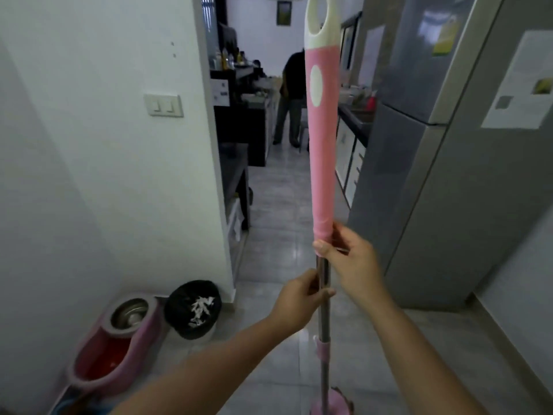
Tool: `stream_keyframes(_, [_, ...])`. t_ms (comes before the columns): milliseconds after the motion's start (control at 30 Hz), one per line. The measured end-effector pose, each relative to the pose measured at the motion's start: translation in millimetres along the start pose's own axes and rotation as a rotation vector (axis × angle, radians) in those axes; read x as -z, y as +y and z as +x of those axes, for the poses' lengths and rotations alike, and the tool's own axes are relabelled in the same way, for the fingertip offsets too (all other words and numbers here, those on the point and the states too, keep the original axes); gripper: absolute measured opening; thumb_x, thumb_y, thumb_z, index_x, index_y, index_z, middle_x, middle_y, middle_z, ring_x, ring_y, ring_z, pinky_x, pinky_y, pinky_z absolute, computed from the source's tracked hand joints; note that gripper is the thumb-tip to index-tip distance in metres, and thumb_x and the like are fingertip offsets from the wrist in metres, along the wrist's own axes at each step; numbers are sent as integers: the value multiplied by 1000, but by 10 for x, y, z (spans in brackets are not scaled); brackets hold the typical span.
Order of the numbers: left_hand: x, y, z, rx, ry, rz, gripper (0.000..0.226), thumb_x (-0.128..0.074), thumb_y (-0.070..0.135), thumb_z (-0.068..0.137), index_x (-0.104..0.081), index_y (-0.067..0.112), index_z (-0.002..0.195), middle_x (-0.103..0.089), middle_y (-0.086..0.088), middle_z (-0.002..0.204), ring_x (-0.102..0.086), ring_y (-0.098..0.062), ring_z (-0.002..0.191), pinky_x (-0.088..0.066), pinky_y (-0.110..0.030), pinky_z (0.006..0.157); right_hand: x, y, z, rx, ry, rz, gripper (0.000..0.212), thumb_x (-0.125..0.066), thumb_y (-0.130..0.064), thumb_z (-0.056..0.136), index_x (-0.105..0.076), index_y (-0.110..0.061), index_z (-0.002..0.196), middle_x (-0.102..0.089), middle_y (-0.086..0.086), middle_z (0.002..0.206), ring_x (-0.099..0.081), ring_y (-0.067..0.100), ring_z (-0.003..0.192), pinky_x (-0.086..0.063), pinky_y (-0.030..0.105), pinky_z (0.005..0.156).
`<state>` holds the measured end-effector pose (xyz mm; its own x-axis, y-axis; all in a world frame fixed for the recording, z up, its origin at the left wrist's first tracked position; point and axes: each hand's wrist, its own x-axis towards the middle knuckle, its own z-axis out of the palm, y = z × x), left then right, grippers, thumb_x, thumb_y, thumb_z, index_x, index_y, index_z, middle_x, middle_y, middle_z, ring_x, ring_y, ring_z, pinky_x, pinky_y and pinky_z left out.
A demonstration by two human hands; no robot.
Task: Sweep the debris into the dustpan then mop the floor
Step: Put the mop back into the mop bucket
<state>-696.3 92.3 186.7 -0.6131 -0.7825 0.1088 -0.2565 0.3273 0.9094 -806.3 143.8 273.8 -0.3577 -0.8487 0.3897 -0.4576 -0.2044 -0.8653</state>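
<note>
A mop [322,151] with a pink grip, a white looped top and a steel pole stands upright in front of me. My right hand [350,259] is closed around the bottom of the pink grip. Just below it, my left hand [299,298] grips the steel pole. The pink mop head [332,404] touches the grey tiled floor at the bottom edge. A pink spin bucket [119,339] with a steel basket sits on the floor by the left wall.
A black-lined bin [193,308] holding white scraps stands beside the bucket at the wall corner. A grey fridge [434,145] rises on the right. A narrow kitchen aisle runs ahead, with a person [291,97] standing at its far end.
</note>
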Motion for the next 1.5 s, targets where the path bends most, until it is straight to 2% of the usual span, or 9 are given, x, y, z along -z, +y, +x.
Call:
stream_keyframes(100, [585, -106, -141, 12, 111, 14, 34, -65, 39, 87, -65, 10, 105, -71, -9, 94, -69, -22, 88, -56, -42, 82, -563, -268, 117, 51, -50, 43, 44, -69, -30, 86, -59, -36, 129, -69, -19, 102, -66, 2, 95, -55, 25, 83])
stream_keyframes(233, [1363, -334, -309, -10, 204, 22, 21, -66, 40, 87, -66, 20, 90, -63, 12, 72, -59, 1, 65, -50, -19, 63, -1316, -614, 249, 92, -56, 94, 44, -68, -29, 87, -58, -36, 129, -69, -20, 103, -65, 1, 96, -54, 23, 84])
stream_keyframes(467, [2783, -734, -552, -7, 418, 23, 29, -67, 43, 85, -70, 19, 99, -72, 5, 84, -67, -7, 78, -53, -23, 71, -2640, -1199, 622, 181, -176, 243, 48, -68, -19, 89, -57, -18, 135, -70, -23, 104, -66, -5, 94, -51, 11, 79])
stream_keyframes(633, [3674, -969, -699, 16, 550, 119, 22, -66, 46, 84, -66, 24, 85, -61, 12, 64, -56, 1, 61, -47, -22, 62, -3462, -1578, 828, 242, -248, 312, 44, -67, -18, 89, -59, -51, 117, -71, -19, 103, -66, 1, 94, -51, 16, 84])
stream_keyframes(800, [4421, -1206, -725, 37, 646, 211, 28, -64, 52, 81, -70, 30, 97, -69, 13, 74, -65, -4, 72, -55, -31, 71, -4129, -1829, 1097, 253, -325, 369, 41, -66, -12, 89, -62, -48, 107, -72, -11, 98, -67, 6, 91, -53, 31, 89])
stream_keyframes(1033, [5320, -1691, -379, 97, 779, 330, 35, -60, 57, 81, -69, 31, 104, -71, 12, 84, -67, -6, 81, -56, -38, 75, -5064, -1886, 1745, 285, -445, 329, 26, -62, -12, 92, -62, -34, 106, -71, -12, 94, -67, 4, 91, -53, 23, 86])
stream_keyframes(1233, [6098, -2226, 298, 146, 866, 446, 38, -57, 61, 81, -68, 32, 103, -64, 20, 76, -64, -4, 76, -54, -29, 68, -5910, -1699, 2612, 303, -512, 320, 24, -61, -18, 92, -60, -32, 111, -70, -12, 96, -66, 2, 91, -51, 12, 80])
stream_keyframes(1400, [6527, -2791, 877, 281, 836, 547, 41, -50, 61, 86, -64, 27, 105, -72, 10, 92, -68, -11, 85, -57, -34, 72, -6530, -1331, 3282, 212, -616, 245, 27, -63, -22, 91, -55, -34, 114, -68, -19, 99, -62, -8, 92, -43, -1, 71])
stream_keyframes(1500, [6688, -3107, 1051, 355, 839, 556, 41, -51, 57, 89, -62, 25, 111, -73, 7, 97, -68, -14, 87, -57, -33, 72, -6896, -1154, 3499, 192, -709, 182, 26, -61, -23, 91, -51, -37, 110, -66, -22, 97, -62, -9, 91, -43, 3, 72])
